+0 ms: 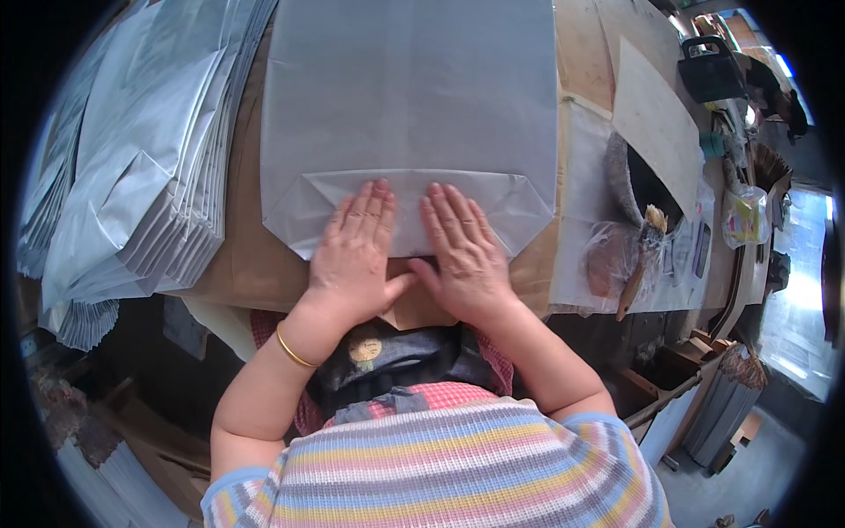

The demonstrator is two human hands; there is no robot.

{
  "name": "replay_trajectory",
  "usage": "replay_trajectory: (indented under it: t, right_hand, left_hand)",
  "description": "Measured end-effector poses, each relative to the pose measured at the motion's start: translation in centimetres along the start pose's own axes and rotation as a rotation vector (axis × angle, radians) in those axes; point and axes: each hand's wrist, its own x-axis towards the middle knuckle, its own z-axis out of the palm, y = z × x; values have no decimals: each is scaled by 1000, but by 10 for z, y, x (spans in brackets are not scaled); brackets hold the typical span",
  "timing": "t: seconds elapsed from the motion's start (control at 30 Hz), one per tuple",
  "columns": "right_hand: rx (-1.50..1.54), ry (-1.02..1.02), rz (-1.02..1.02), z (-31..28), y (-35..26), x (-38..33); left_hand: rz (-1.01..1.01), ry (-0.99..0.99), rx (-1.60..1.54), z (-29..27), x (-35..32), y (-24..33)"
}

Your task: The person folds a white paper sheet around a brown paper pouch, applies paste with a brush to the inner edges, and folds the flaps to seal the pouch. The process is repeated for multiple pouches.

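Note:
A large silvery-white paper bag [409,97] lies flat on the cardboard-covered table, its folded bottom toward me. My left hand [352,251] rests palm down on the left half of that folded bottom, fingers stretched out and pointing away from me. On the right half, my right hand [462,251] lies flat in the same way. The two thumbs come close together near the bag's front edge. Neither hand grips anything. What lies under the palms is hidden.
Stacked silvery bags [167,176] fan out at the left. To the right are a wooden-handled brush [647,260] on plastic film, a pale board [656,132] and a dark case with a handle [711,70]. Brown cardboard [233,238] covers the table.

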Motion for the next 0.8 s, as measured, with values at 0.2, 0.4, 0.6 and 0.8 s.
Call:
replay_trajectory:
  t: [0.2,0.4,0.6,0.8]
  right_hand:
    - [-2,-6,80,-14,8,-16]
    - [-57,1,59,-8,12,-17]
    - [-56,8,44,-7,13,-17]
    - [-47,20,54,-7,12,-17]
  left_hand:
    - [-95,101,5,4,-7,21]
    - [-383,662,-307,-2,-72,-18]
    - [-470,637,-995,12,-62,-25]
    - [-543,622,-977,15,-58,-20]
